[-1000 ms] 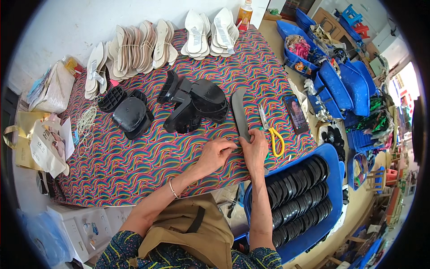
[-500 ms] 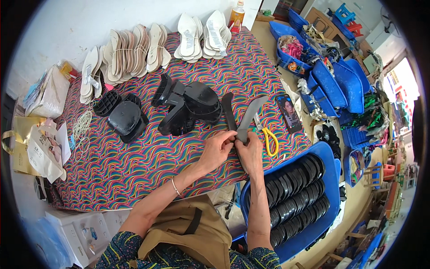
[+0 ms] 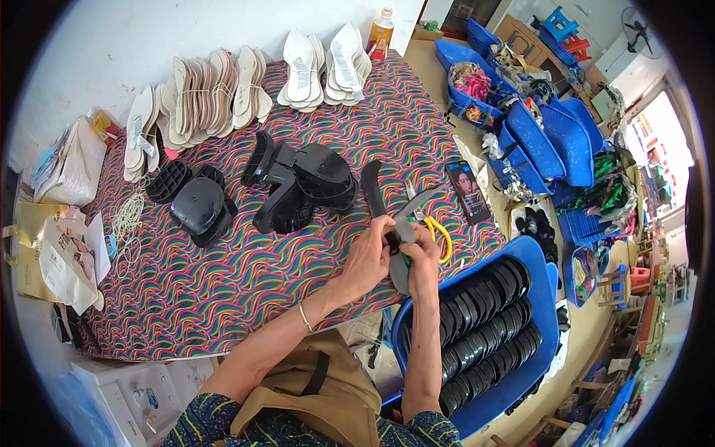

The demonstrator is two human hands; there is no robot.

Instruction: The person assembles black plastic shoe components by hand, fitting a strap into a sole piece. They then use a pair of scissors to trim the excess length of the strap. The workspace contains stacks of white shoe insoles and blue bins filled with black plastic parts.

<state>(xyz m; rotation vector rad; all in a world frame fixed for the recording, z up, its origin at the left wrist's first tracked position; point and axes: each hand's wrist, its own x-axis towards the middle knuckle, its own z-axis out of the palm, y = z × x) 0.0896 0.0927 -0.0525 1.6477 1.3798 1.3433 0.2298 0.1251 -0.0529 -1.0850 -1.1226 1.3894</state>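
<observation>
Near the front right of the table, my left hand [image 3: 367, 257] and my right hand [image 3: 422, 252] meet over a thin, flexible shoe piece. One curved black arm [image 3: 372, 186] of it reaches away from my left fingers. Its grey side [image 3: 418, 203] bends up beside my right fingers, and a rounded grey end [image 3: 400, 277] hangs below, between the hands. Both hands are closed on it in a pinch; the fingertips partly hide the fold. Just beyond my right hand lie yellow-handled scissors [image 3: 445, 238], partly covered. A phone [image 3: 469, 192] lies farther right.
Black moulded shoe parts [image 3: 305, 179] and another black group [image 3: 199, 205] lie mid-table. Bundled pale insoles [image 3: 201, 97] line the wall, with a bottle [image 3: 380, 35] behind. A blue crate [image 3: 549, 298] of black pieces stands at the right edge. Loose string [image 3: 128, 231] lies left.
The shoe piece's two arms stood spread in a V; the grey one is now bent down and folded toward my fingers. My right hand has turned and lifted slightly. The view has shifted a little.
</observation>
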